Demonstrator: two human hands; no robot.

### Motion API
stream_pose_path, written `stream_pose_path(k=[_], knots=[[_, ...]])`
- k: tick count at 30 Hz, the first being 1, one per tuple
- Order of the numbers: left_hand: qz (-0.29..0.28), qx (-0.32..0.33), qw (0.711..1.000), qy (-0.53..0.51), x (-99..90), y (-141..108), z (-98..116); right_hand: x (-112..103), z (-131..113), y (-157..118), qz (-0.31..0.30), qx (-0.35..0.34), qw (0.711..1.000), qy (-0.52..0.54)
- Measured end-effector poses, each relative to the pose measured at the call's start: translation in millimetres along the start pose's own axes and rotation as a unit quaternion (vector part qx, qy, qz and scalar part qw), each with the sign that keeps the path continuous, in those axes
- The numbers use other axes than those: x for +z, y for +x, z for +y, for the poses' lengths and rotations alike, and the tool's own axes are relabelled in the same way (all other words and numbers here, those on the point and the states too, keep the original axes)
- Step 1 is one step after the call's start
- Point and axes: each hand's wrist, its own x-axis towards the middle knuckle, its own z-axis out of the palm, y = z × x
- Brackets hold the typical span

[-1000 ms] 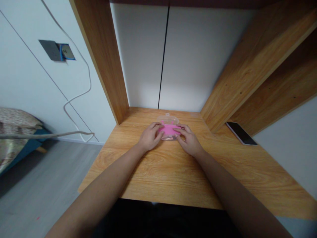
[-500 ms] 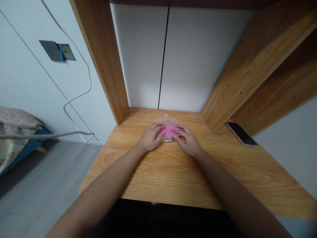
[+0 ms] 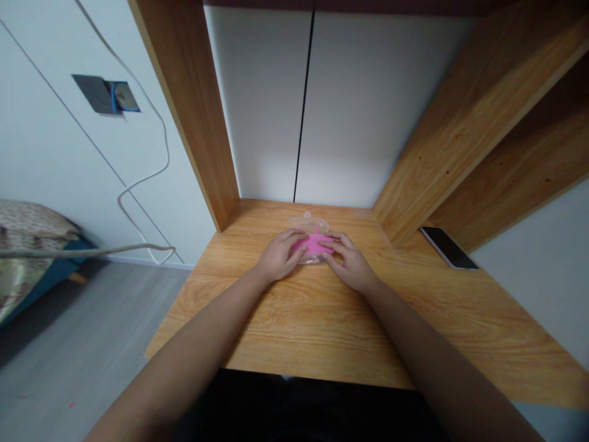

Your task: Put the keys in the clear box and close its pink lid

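Note:
A bright pink flat piece (image 3: 315,244) lies over a clear plastic case (image 3: 309,222) on the wooden desk. The case's clear rim shows behind the pink piece and along its front. My left hand (image 3: 281,255) has its thumb and fingers on the left end of the pink piece. From the right, my right hand (image 3: 347,261) grips the other end, thumb at the front edge and fingers on top. What lies beneath the pink piece is mostly hidden.
The wooden desk (image 3: 304,325) has upright boards on both sides. A dark-screened phone (image 3: 448,248) lies at the right by a board. At the left, a pale cable (image 3: 166,138) hangs near a wall socket (image 3: 108,95), above a patterned cloth (image 3: 32,227).

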Motion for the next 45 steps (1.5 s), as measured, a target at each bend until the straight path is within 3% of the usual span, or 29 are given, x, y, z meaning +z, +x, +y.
stream_pose_path(k=[19, 45], knots=[[-0.037, -0.02, 0.999, 0.021, 8.2, -3.7, -8.3, 7.7, 1.1, -1.5, -0.065, -0.008, 0.998, -0.005], [-0.062, -0.005, 0.996, 0.065, 7.6, -3.1, -4.0, 10.9, 4.3, -2.4, -0.067, -0.012, 0.998, -0.01]])
